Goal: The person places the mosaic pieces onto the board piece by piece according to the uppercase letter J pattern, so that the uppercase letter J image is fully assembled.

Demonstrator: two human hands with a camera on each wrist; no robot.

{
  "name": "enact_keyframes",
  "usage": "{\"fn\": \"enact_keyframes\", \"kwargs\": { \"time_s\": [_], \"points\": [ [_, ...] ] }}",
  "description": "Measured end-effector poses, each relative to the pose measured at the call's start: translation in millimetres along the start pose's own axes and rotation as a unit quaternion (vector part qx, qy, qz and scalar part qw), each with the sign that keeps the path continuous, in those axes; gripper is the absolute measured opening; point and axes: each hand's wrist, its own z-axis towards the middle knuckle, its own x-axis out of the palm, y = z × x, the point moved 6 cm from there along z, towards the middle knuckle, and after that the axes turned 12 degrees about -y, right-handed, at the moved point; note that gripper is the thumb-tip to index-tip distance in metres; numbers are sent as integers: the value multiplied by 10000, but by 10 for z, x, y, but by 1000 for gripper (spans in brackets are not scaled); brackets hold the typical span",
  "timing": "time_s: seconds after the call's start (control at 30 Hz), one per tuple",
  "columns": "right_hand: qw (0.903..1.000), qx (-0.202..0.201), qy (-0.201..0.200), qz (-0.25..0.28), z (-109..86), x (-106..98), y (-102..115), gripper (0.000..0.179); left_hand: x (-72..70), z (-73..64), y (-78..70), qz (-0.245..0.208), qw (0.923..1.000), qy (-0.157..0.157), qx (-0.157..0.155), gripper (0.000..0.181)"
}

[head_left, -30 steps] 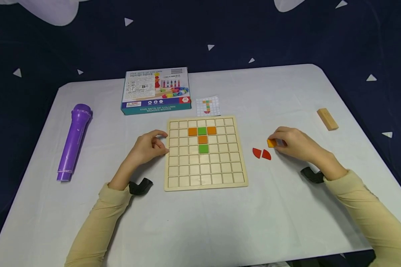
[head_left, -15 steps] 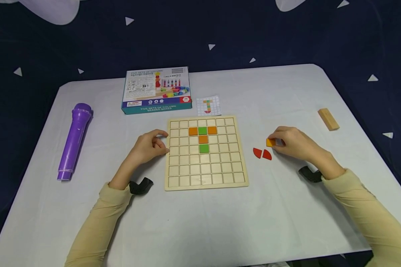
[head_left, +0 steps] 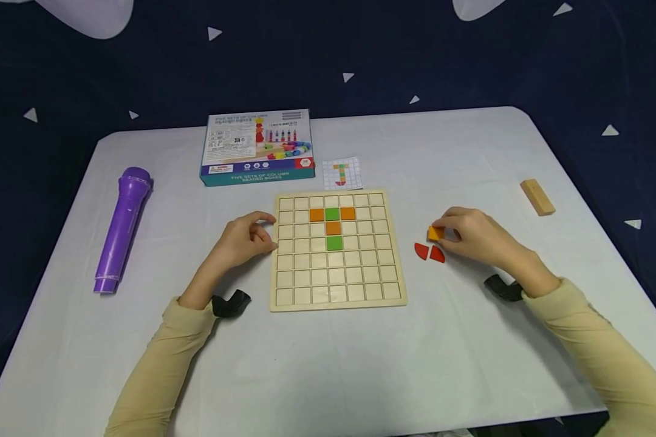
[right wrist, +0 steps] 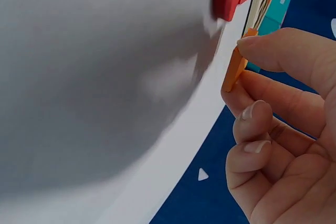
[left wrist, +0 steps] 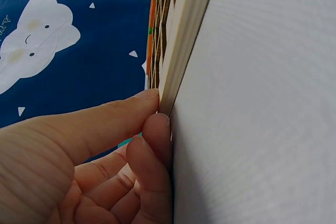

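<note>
My right hand (head_left: 472,235) pinches an orange square tile (head_left: 435,233) between thumb and fingertips, right of the board; the right wrist view shows the tile (right wrist: 240,61) held on edge, above the tabletop. Two red quarter-circle pieces (head_left: 421,251) lie just below that hand. At the left side of the wooden grid board (head_left: 336,306), my left hand (head_left: 244,237) touches the edge with thumb and index finger, the other fingers loosely bent. Orange and green tiles (head_left: 334,243) form a T shape in the board's grid. In the left wrist view, the thumb (left wrist: 131,106) meets the board's rim (left wrist: 181,40).
Behind the board lie a printed pattern card (head_left: 350,176) and a bead-set box (head_left: 257,149). A purple tube-shaped object (head_left: 121,233) lies at the left, a wooden block (head_left: 537,197) at the far right. All rest on a white-covered table (head_left: 328,370).
The right hand has moved slightly left with the orange tile, closer over the red pieces. My left hand stays at the board's edge.
</note>
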Motion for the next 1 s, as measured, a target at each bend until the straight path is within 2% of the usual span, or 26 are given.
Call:
{"fn": "enact_keyframes", "kwargs": {
  "time_s": [0.4,0.67,1.0],
  "points": [
    [9998,-131,-84,108,45,75,261,22,4,8,1,8,10000,22,-23,49],
    [9985,-397,-243,286,97,136,468,19,-1,6,3,30,10000,-3,-23,48],
    [9978,-513,-41,416,208,232,700,21,-6,-13,-1,19,10000,-5,54,48]
  ]
}}
